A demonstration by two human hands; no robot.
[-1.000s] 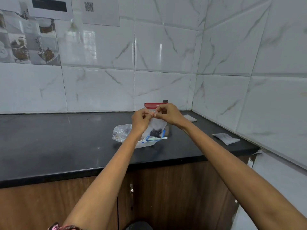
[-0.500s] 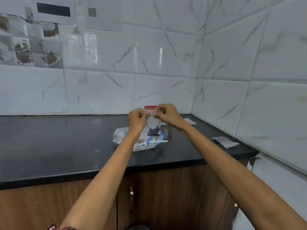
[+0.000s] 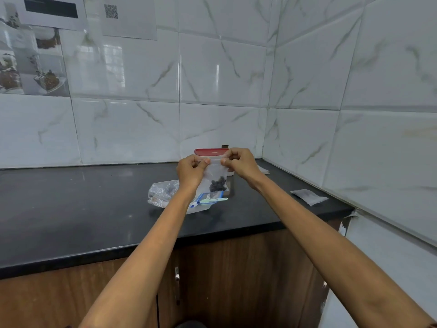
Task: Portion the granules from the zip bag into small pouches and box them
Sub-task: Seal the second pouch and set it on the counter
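Note:
A small clear pouch [image 3: 215, 175] with dark granules at its bottom hangs upright above the counter. My left hand [image 3: 191, 172] pinches its top left corner and my right hand [image 3: 239, 163] pinches its top right corner. Below it lies the large zip bag [image 3: 165, 191] with a blue seal, flat on the black counter [image 3: 82, 204], and a pale green scoop [image 3: 214, 200] rests on it. A box with a red lid [image 3: 208, 151] stands behind my hands by the wall, mostly hidden.
Flat empty pouches lie at the right of the counter [image 3: 308, 196] and near the back corner [image 3: 263, 170]. Tiled walls close the back and right side. Wooden cabinet doors [image 3: 236, 280] are below the counter edge.
My hands have drawn apart along the pouch's top edge, from nearly touching to holding its two corners. The pouch sits a little higher.

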